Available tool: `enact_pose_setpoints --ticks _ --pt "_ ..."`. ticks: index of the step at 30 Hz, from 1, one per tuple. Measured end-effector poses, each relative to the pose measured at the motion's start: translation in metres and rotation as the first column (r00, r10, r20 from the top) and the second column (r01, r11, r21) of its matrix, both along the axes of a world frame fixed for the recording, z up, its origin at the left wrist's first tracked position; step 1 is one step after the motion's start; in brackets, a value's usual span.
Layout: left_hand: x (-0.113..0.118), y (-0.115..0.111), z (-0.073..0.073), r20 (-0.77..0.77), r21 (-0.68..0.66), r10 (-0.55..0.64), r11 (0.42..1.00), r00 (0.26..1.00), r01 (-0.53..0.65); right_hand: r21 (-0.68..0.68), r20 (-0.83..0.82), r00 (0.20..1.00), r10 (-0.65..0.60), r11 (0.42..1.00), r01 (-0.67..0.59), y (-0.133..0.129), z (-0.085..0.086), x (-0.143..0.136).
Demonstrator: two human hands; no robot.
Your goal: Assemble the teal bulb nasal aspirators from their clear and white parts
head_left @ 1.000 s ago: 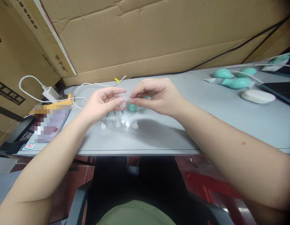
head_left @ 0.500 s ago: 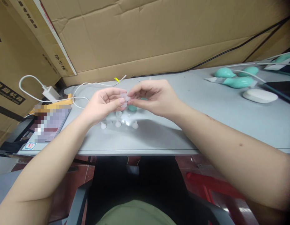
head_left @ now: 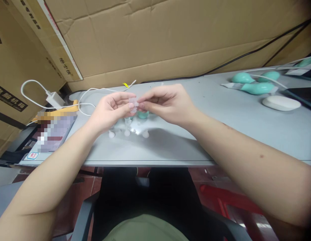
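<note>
One translucent plastic piece (head_left: 132, 100) is held up near the middle of the frame, apart from the grey table (head_left: 175, 147) beneath it. The left hand (head_left: 111, 108) grips it from its left side, the thumb on the near face and the fingers behind, probably so that the right edge is free and the piece is steady. The right hand (head_left: 165, 100) comes in from the other side, thumb and forefinger narrowed to a pinch on a whitish nub at that edge; whether the nub is a separate part I cannot tell. Tips alone touch it, which suits something so small.

Just below the hands, in the centre of the frame, lie three white round tabs (head_left: 127, 132) in a loose row and a clear small fitting (head_left: 128, 120), presumably kept there for short reach. A teal rounded object (head_left: 143, 114) is partly hidden behind the right fingers. More teal bulbs (head_left: 260, 88) and a white oval case (head_left: 281, 103) sit at the upper right, well apart from the hands, while a white charger (head_left: 55, 100) is at the left; both placings seem to leave the middle for handwork.
</note>
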State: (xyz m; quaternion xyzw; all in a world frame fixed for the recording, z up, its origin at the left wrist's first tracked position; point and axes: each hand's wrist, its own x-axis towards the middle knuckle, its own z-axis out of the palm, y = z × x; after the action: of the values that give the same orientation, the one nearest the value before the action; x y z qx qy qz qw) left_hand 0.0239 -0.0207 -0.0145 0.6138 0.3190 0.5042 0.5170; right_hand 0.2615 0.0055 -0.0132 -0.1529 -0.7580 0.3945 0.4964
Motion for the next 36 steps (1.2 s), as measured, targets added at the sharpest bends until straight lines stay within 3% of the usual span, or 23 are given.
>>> enact_pose_setpoints --ticks 5,11,26,36 --pt "0.0 -0.001 0.0 -0.018 0.027 0.012 1.0 1.0 -0.012 -0.127 -0.001 0.999 0.038 0.991 -0.038 0.001 0.004 0.0" --pt "0.0 -0.001 0.0 -0.046 0.041 0.018 0.999 0.999 -0.016 -0.18 0.033 0.997 0.069 0.982 -0.061 0.001 0.007 0.003" --pt "0.001 -0.004 0.0 -0.112 0.025 0.088 0.996 0.99 -0.085 -0.092 0.07 0.993 0.092 0.992 -0.085 0.005 -0.001 0.003" --pt "0.002 -0.005 0.002 -0.134 0.078 0.033 0.997 0.99 -0.022 -0.015 0.092 0.994 0.051 0.999 -0.05 0.007 -0.003 0.001"
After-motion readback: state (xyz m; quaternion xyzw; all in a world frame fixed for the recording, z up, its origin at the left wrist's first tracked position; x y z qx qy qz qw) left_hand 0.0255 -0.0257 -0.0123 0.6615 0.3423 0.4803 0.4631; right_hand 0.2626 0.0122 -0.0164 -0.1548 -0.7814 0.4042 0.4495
